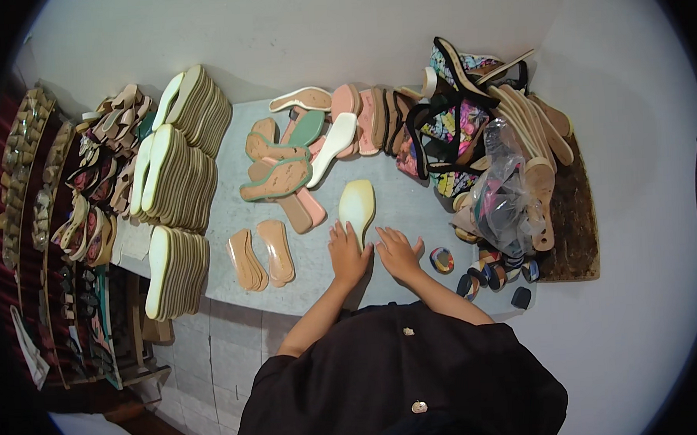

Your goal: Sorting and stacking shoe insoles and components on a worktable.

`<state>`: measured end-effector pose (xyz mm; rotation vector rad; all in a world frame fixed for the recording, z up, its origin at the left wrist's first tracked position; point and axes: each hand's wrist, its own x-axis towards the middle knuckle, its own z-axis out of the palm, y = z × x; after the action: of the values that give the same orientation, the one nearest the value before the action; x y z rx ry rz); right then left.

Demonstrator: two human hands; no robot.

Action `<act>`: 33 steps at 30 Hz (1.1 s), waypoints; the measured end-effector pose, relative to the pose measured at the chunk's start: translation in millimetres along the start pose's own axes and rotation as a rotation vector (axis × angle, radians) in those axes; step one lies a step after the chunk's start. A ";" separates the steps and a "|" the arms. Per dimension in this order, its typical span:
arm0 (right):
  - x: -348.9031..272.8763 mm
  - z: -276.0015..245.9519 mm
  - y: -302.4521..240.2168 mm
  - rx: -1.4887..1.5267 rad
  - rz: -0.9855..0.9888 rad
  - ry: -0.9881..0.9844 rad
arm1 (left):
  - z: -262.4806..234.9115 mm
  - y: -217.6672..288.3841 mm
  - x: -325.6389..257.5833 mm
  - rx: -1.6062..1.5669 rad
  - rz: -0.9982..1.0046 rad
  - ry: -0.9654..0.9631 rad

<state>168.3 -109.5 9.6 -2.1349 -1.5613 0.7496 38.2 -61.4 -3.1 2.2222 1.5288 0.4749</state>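
Head view: we put bare pale insole (356, 204) at twelve o'clock of left hand (349, 258), fingers extended, unclasped, by the narrow end, right hand (399, 254) at three o'clock, splayed, holding nothing; looks barely started, stacked soles (180, 182) at ten o'clock seemingly remaining.

2 hands (349, 262), 3 cream sole stacks (184, 186)

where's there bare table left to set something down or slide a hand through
The table is bare between the tan insoles and the left hand, and between the pale-yellow sole and the floral sandals. A narrow strip runs between the stacked soles and the green-edged insole. The right end is crowded with sandals and a plastic bag.
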 end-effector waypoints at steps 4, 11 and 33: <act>13.4 -16.6 -2.3 0.005 -0.125 0.205 | -5.6 4.2 7.4 0.136 0.097 0.090; 81.9 -133.3 -20.8 -0.116 -0.488 0.430 | 4.4 4.5 18.6 0.130 0.214 -0.046; 227.6 -361.4 70.6 -1.084 0.047 0.669 | -19.4 3.8 22.7 -0.220 0.089 0.119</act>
<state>500.4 86.3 206.6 -2.6369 -1.6518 -0.9829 39.6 -38.7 16.7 2.1292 1.3648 0.7769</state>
